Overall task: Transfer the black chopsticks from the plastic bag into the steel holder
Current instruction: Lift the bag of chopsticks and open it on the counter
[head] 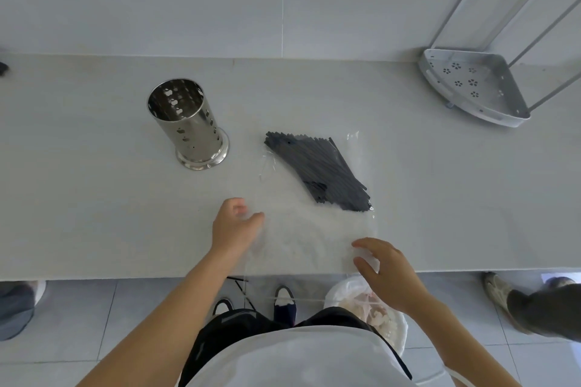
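A bundle of black chopsticks (319, 171) lies slantwise inside the far end of a clear plastic bag (301, 239) that is flat on the pale counter. The perforated steel holder (188, 124) stands upright and empty to the left of the bag. My left hand (234, 228) is at the bag's near left edge, with curled fingers and thumb pinching the film. My right hand (385, 273) is at the bag's near right corner by the counter's front edge, thumb and fingers closed round the plastic. Neither hand touches the chopsticks.
A metal corner rack (474, 86) stands at the back right of the counter (94, 198), against the white wall. Below the front edge sit a white bin (390, 320) with scraps and another person's shoe (496, 289) at the right.
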